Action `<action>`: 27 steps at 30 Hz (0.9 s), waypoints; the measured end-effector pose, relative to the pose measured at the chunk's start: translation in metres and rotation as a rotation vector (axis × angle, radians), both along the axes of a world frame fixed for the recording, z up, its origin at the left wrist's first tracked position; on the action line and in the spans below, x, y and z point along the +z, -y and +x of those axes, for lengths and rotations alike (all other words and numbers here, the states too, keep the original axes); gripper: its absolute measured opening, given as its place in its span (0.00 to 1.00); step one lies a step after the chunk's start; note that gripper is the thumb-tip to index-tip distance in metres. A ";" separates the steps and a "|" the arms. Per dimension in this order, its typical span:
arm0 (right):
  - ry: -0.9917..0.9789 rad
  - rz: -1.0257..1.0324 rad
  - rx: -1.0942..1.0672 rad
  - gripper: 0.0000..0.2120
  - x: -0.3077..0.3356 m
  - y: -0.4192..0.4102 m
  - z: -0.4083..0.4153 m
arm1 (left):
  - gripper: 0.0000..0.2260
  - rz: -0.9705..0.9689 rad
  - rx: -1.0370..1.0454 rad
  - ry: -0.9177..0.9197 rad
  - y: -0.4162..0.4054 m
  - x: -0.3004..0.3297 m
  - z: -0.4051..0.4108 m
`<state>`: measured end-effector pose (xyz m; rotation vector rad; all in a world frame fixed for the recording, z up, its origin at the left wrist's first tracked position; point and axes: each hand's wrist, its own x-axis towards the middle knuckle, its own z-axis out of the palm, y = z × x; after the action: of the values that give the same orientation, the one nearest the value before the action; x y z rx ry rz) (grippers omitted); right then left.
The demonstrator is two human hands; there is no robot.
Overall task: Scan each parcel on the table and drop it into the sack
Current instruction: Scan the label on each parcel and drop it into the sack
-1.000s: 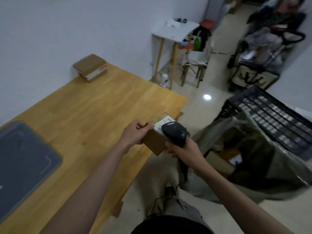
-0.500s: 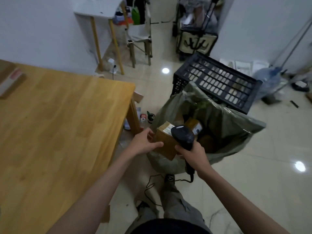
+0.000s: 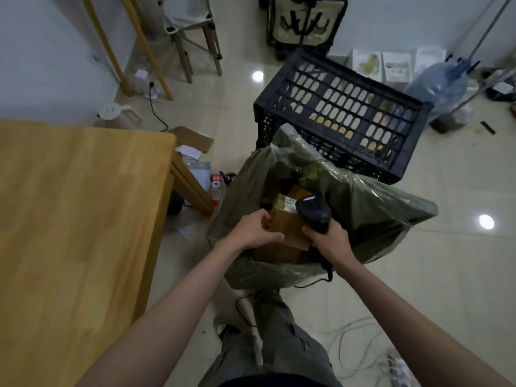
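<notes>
One parcel: your left hand [image 3: 252, 231] grips the cardboard box [image 3: 289, 229], now over the sack [image 3: 371, 208] mouth, off the table [image 3: 83, 219].
Scanner: your right hand [image 3: 329, 241] stays curled round the barcode scanner [image 3: 312, 212], just right of the box.
Meaning: scan apparently done; release comes next.

sack [image 3: 363, 219] mouth open below | crate [image 3: 343, 118] behind | table [image 3: 78, 219] left
</notes>
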<state>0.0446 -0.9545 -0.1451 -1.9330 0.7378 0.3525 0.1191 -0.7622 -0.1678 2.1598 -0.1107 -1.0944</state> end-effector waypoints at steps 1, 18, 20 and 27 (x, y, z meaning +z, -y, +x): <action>0.000 -0.018 0.015 0.09 -0.007 0.006 0.009 | 0.27 -0.003 0.028 -0.009 0.007 -0.010 0.006; -0.095 -0.169 0.434 0.23 -0.095 0.037 0.098 | 0.54 -0.020 0.348 -0.073 0.090 -0.126 0.019; -0.138 -0.164 0.391 0.23 -0.102 0.039 0.099 | 0.49 -0.041 0.289 -0.115 0.101 -0.124 0.021; -0.267 -0.177 0.273 0.16 -0.104 0.054 0.090 | 0.48 0.140 -0.072 -0.139 0.107 -0.138 0.049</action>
<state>0.1342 -1.0088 -0.2492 -2.1861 0.6942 0.7463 0.1681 -0.8693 -0.3059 2.2092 -0.0501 -1.3250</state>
